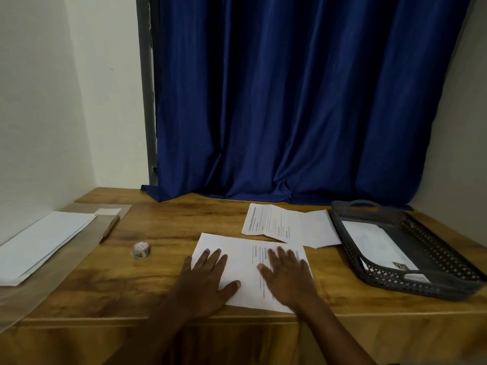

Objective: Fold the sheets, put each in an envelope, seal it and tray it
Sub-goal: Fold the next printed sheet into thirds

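Observation:
A printed sheet lies folded over at the front of the wooden table. My left hand presses flat on its blank left part, fingers straight. My right hand lies flat on the printed right part and looks blurred. Behind it rests another printed sheet, partly covering a white envelope. A grey perforated tray at the right holds a white envelope. More white envelopes are stacked at the far left.
A small roll of tape stands left of the sheet. A pen lies on a brown paper strip beside the stack. A blue curtain hangs behind the table, with walls on either side.

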Demonstrator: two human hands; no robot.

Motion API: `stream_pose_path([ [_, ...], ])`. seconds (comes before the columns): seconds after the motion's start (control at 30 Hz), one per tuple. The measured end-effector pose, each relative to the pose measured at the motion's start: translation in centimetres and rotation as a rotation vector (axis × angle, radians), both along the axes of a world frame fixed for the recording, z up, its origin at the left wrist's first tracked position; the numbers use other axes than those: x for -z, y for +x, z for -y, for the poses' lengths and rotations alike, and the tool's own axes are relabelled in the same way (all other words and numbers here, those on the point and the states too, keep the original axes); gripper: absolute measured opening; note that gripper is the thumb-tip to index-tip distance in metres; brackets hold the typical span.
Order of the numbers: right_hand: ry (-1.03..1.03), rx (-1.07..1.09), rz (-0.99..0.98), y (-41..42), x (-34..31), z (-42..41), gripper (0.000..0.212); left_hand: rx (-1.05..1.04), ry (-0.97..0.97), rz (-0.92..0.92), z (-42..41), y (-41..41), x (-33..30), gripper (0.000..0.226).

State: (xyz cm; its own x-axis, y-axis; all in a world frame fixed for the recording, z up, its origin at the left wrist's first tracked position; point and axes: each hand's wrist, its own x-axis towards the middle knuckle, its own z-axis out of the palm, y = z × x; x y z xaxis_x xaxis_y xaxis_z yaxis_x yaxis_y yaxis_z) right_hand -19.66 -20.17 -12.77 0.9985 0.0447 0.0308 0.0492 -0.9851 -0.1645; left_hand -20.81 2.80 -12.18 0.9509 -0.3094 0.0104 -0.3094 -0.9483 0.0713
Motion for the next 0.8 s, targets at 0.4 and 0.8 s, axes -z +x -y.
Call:
stream_pose_path([
  [0.4, 0.645, 0.170, 0.363, -2.4, 0.0, 4.3, 0.046, -0.077, -0.027, 0.010, -0.2, -1.7, 0.0, 0.141],
  [0.8, 0.914, 0.079, 0.350, -10.4, 0.3, 5.2, 0.042, -0.175, -0.038, 0.100, -0.8, -3.0, -0.1, 0.094],
])
